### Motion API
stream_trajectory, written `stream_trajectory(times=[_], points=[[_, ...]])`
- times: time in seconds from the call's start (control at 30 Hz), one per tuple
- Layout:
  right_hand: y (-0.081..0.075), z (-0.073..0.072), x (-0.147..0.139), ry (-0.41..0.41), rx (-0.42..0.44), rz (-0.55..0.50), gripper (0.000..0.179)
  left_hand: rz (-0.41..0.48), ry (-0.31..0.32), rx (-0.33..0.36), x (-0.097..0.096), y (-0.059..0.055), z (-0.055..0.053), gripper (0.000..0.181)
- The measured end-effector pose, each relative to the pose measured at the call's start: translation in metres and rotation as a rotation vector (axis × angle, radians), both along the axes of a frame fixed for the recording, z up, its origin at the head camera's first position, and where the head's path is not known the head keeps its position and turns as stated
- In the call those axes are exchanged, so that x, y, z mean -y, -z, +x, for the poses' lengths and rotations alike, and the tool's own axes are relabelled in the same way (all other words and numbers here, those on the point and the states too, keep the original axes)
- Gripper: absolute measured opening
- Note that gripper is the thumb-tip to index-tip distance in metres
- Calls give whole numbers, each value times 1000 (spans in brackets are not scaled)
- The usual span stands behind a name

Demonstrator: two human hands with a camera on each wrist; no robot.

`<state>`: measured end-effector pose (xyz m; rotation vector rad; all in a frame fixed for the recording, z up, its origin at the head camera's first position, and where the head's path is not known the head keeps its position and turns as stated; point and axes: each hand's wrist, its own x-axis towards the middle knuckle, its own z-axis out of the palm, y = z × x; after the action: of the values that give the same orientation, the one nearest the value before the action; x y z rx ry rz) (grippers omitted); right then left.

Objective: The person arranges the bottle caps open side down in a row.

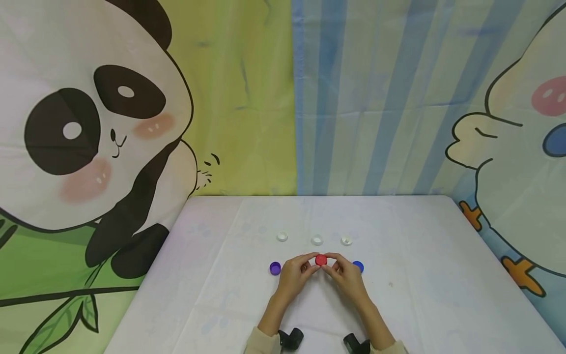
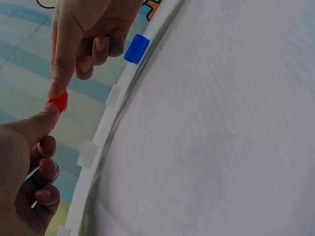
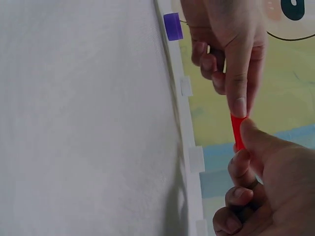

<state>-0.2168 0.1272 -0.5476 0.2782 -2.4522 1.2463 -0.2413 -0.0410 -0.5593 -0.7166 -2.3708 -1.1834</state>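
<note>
A small round red cap [image 1: 321, 259] is held up above the table between both hands. My left hand [image 1: 294, 276] pinches its left side with thumb and fingertips. From the other side my right hand [image 1: 347, 281] pinches it the same way. In the left wrist view the red cap [image 2: 59, 102] is seen edge-on, partly covered by the thumbs. A purple cap [image 1: 275, 268] lies on the table just left of my left hand. Beside my right hand lies a blue cap [image 1: 358, 266], its left part hidden behind the fingers.
Behind the hands three white caps stand in a row: a left one [image 1: 282, 236], a middle one [image 1: 317, 240] and a right one [image 1: 347, 241]. A white cloth covers the table [image 1: 212, 295]. Printed curtains [image 1: 247, 98] hang at its far edge.
</note>
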Motion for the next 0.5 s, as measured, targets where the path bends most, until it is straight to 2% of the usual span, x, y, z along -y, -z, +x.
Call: stream_trajectory(times=[0.23,0.5], points=[[12,-3,3,23,96,-12,26,-56,-26,18,2,9,-2,29],[20,-6,8,52,135,31,27,-140,-58,21,3,16,-6,30]])
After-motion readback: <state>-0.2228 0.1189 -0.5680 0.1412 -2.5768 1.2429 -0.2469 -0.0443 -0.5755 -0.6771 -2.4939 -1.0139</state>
